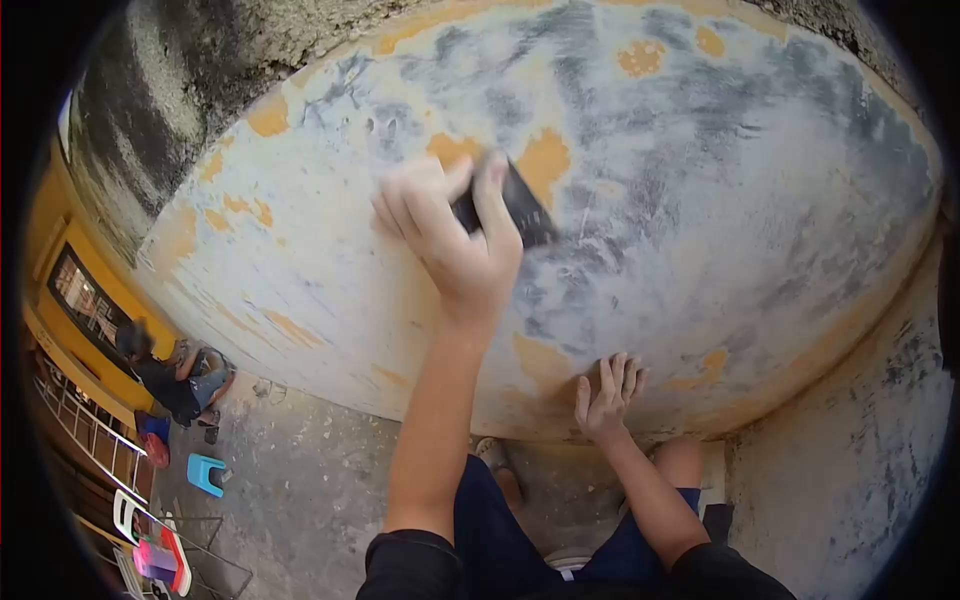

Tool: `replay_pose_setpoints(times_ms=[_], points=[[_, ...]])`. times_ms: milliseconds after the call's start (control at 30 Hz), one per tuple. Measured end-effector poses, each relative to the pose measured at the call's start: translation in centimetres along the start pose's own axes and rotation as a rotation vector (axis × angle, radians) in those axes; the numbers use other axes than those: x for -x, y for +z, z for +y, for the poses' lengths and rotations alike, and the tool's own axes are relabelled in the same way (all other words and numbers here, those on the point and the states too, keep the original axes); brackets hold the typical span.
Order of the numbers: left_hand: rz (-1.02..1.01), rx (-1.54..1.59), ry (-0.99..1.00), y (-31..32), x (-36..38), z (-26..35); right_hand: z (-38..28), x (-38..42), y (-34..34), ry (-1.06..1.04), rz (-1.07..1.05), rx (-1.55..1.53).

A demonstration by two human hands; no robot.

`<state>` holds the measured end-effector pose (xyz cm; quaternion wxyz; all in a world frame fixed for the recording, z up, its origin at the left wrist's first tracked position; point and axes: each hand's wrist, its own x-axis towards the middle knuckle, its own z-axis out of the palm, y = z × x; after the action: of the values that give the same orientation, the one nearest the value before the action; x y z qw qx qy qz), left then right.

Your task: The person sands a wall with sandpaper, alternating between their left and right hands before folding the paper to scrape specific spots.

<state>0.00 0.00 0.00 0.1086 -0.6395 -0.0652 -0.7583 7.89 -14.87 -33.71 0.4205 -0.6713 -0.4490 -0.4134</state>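
I have the left hand gripping one black block over one patchy wall, the right hand below, fingers parted, and (well left of all fingers) one blue stool, one person.

The speckled grey floor bears a blue plastic stool.

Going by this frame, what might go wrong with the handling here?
The left hand only partly covers the dark block, so the block might slip loose. Its fingers sit close to the patchy surface and may get scraped. The right hand, spread low against that surface, could slide.
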Motion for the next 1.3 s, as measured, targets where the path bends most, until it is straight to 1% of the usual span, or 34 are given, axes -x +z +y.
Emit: replay_pose_setpoints(times_ms=[67, 133, 167, 233, 267, 333, 367, 433, 467, 533, 567, 633, 667, 733, 767, 833, 867, 967, 1033, 1067, 1100, 1133, 1233, 1267, 1300], points=[[-0.014, 0.011, -0.018, -1.7, 2.5, 0.7, 0.3, 0.6, -0.2, -0.039, 0.03, 0.01], [-0.127, -0.004, 0.052, -1.3, 1.0, 0.2, 0.3, -0.8, 1.6, -0.035, 0.09, 0.012], [-0.132, -0.008, 0.053, -1.1, 0.3, -0.1, 0.2, -0.7, 1.7, -0.047, 0.113, 0.018], [-0.135, -0.029, -0.004, 0.0, -4.0, 0.2, 0.3, -0.6, 2.1, -0.037, 0.107, 0.021], [-0.144, -0.028, -0.017, 0.6, -4.1, -0.4, 0.5, -0.3, 1.8, -0.032, 0.107, 0.033], [0.059, 0.072, 0.067, 1.5, -4.4, -1.3, 0.5, -0.1, 0.9, -0.033, 0.077, 0.025], [0.064, 0.076, 0.073, 1.1, -3.4, -0.9, 0.5, -0.3, 0.9, -0.033, 0.064, 0.012], [-0.086, 0.013, 0.016, -0.8, 0.0, 0.2, 0.6, -0.4, 0.8, -0.032, 0.06, 0.006], [-0.082, 0.01, 0.02, -1.2, 0.4, 0.3, 0.6, -0.4, 0.7, -0.029, 0.049, -0.001], [-0.178, -0.01, 0.036, -1.6, -0.1, 0.8, 0.3, -0.5, 0.6, -0.011, 0.056, -0.017], [-0.178, -0.016, 0.041, -1.4, -0.9, 0.5, 0.0, -0.5, 0.6, 0.011, 0.051, -0.035], [-0.124, -0.042, 0.016, -0.1, -5.2, 0.7, -0.3, -0.8, 0.9, 0.014, 0.062, -0.038], [-0.128, -0.044, 0.008, 0.1, -5.5, 0.5, -0.3, -0.6, 0.7, 0.014, 0.064, -0.035], [-0.071, -0.053, 0.028, 0.4, -6.0, 0.4, 0.0, -0.3, 0.4, 0.005, 0.046, -0.032], [-0.066, -0.052, 0.034, 0.3, -5.1, 0.5, 0.0, -0.4, 0.5, 0.004, 0.04, -0.029], [-0.092, 0.023, -0.034, -0.8, -0.8, 0.4, 0.1, -0.6, 0.6, -0.006, 0.047, -0.027], [-0.09, 0.019, -0.034, -1.3, 1.1, 0.2, 0.1, -0.6, 0.5, -0.015, 0.042, -0.021], [-0.106, 0.055, -0.079, -1.8, 3.1, 0.1, 0.1, -0.9, 0.3, -0.027, 0.049, -0.02], [-0.13, -0.023, -0.034, -0.9, -0.4, 0.3, -0.2, -0.9, -0.1, -0.008, 0.029, -0.026], [-0.13, -0.025, -0.042, -0.2, -2.7, 0.4, -0.3, -1.0, -0.1, 0.008, 0.018, -0.031], [-0.095, -0.021, -0.023, 0.5, -5.1, 0.5, -0.3, -0.9, -0.1, 0.005, 0.008, -0.029], [-0.062, -0.02, -0.008, 0.7, -5.9, 0.5, -0.2, -0.7, 0.0, 0.019, 0.014, -0.041], [-0.056, 0.016, -0.065, 0.2, -4.0, 0.8, 0.3, -0.5, -0.1, 0.024, 0.016, -0.04], [-0.088, 0.012, -0.143, -0.4, -2.1, 1.0, 0.2, -0.4, -0.1, 0.018, 0.014, -0.033], [-0.09, 0.008, -0.14, -1.0, -0.2, 1.0, 0.2, -0.3, -0.1, 0.019, 0.014, -0.038]])
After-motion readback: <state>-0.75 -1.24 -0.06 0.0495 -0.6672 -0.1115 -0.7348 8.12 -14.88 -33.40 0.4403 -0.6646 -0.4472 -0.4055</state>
